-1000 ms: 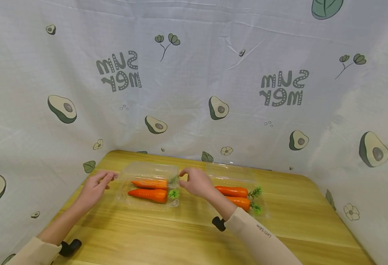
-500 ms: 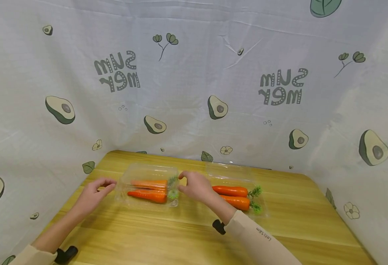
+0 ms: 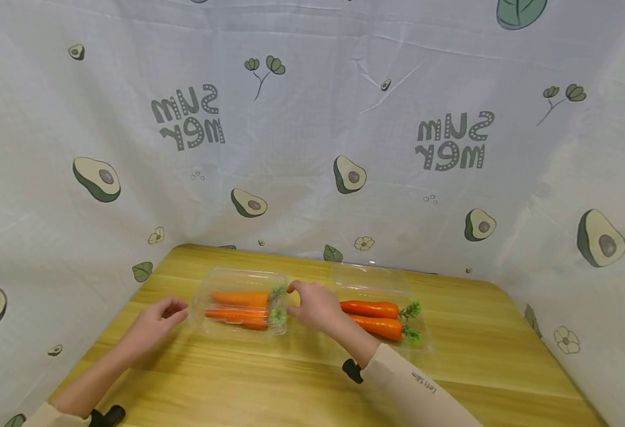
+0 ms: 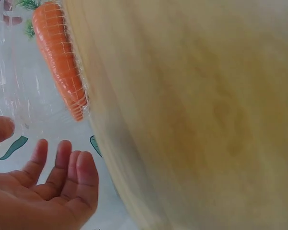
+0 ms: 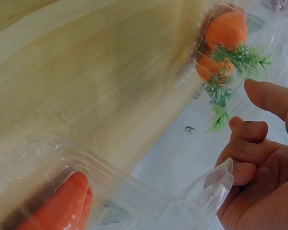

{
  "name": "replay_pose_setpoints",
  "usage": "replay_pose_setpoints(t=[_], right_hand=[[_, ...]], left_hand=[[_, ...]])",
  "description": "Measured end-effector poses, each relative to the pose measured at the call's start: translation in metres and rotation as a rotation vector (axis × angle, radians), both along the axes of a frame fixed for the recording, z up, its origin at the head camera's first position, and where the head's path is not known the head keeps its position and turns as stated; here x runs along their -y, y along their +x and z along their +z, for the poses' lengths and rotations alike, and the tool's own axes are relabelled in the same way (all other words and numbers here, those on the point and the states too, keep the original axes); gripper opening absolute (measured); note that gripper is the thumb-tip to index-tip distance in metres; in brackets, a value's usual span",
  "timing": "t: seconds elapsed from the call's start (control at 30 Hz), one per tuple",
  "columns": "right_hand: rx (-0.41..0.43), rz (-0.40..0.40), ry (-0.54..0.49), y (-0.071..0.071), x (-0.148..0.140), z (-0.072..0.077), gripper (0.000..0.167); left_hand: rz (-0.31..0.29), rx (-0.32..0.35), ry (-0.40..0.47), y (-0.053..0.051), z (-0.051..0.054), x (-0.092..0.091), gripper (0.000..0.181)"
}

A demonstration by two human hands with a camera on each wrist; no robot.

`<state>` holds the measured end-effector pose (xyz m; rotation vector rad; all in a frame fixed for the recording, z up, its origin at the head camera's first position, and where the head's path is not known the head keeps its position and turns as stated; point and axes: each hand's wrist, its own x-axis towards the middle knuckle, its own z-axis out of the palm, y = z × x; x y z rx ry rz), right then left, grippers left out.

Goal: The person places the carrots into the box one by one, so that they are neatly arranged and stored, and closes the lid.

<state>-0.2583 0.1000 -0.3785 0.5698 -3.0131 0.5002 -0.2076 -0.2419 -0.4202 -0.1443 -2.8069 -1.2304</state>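
Note:
Two orange carrots (image 3: 240, 298) with feathery green tops lie in a clear plastic clamshell box (image 3: 197, 326) at the left of the table. Its hinged lid (image 3: 243, 277) is tilted down over them. At the lid's left end, my left hand (image 3: 155, 325) holds the edge between thumb and curled fingers. My right hand (image 3: 316, 308) holds the lid's right end near the green tops, thumb and forefinger spread. In the left wrist view, one carrot (image 4: 57, 57) shows through the ridged plastic. Exact finger contact is hard to see through the clear material.
To the right, behind my right forearm, stands a second clear clamshell box (image 3: 424, 344) with its lid (image 3: 371, 277) raised. Two more carrots (image 3: 379, 308) lie in it, partly covered by my arm. A printed curtain (image 3: 302, 130) surrounds the wooden table (image 3: 238, 385).
The left box's lid has swung down toward me, from raised at the back to over both carrots. My left hand has moved down with it; my right hand has barely shifted.

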Motion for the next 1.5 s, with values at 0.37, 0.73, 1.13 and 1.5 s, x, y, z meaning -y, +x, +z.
replay_pose_setpoints(t=[0.37, 0.73, 1.13, 1.5], right_hand=[[0.006, -0.013, 0.012, 0.001, 0.000, -0.001, 0.039], [0.023, -0.019, 0.016, 0.003, 0.000, -0.001, 0.040], [0.043, -0.015, -0.031, 0.009, -0.002, -0.002, 0.042], [0.083, -0.038, -0.146, 0.018, -0.004, -0.003, 0.042]], left_hand=[[-0.038, 0.329, 0.172, -0.005, 0.005, -0.001, 0.037], [-0.167, 0.496, 0.387, -0.006, 0.007, 0.002, 0.032], [-0.134, 0.502, 0.437, -0.007, 0.004, 0.002, 0.028], [-0.124, 0.501, 0.456, -0.008, 0.004, 0.001, 0.025]])
